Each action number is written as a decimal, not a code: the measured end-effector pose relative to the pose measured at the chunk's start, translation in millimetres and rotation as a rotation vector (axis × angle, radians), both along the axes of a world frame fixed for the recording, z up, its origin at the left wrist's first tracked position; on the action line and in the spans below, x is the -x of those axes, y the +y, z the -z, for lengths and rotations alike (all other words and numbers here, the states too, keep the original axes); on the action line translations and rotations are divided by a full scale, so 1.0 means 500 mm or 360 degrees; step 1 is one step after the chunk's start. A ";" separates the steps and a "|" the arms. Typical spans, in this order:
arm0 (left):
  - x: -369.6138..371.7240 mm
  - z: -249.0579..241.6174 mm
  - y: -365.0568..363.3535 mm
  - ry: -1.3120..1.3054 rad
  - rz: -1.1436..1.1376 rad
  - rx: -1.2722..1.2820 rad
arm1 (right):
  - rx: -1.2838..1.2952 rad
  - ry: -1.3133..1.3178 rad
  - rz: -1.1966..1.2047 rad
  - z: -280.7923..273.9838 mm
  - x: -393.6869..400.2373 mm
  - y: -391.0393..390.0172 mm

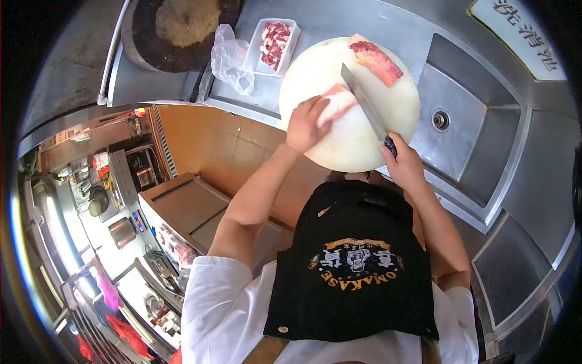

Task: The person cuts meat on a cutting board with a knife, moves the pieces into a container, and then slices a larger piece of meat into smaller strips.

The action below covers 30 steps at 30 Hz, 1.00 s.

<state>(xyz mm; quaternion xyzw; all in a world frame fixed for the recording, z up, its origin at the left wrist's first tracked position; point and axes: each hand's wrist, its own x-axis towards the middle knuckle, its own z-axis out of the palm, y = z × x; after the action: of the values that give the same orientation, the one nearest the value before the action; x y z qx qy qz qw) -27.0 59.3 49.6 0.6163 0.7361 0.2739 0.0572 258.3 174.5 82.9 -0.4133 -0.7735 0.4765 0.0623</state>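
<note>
On a round white cutting board [345, 145] lies a pale pink piece of meat [337, 104]. My left hand [308, 125] rests on its left end, fingers bent over it. My right hand [404, 162] grips the black handle of a knife [365, 103]. The long blade points up and to the left, beside the right end of that meat. A second, larger piece of meat [377, 59] lies at the board's upper right, apart from both hands.
A white tray of cut meat [274, 47] and a clear plastic bag [230, 59] stand left of the board. Farther left is a round wooden block [182, 27]. On the right, a metal sink [451, 115] adjoins the steel counter [339, 17].
</note>
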 end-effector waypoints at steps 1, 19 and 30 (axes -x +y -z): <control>0.039 0.023 0.000 -0.0123 0.0029 -0.0038 | 0.0008 -0.0010 0.0009 0.008 0.004 -0.002; 0.042 0.007 0.112 -0.0141 0.0469 -0.0035 | -0.0136 0.0007 0.0108 -0.041 0.051 -0.022; 0.037 0.014 0.114 -0.0176 0.0492 0.0105 | -0.0325 -0.0316 -0.0316 -0.077 -0.011 0.025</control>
<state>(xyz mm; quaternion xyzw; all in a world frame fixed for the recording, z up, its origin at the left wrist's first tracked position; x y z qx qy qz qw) -45.6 116.4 42.5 0.7040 0.6368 0.2711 0.1593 263.8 186.8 121.5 -0.3714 -0.8573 0.3560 -0.0202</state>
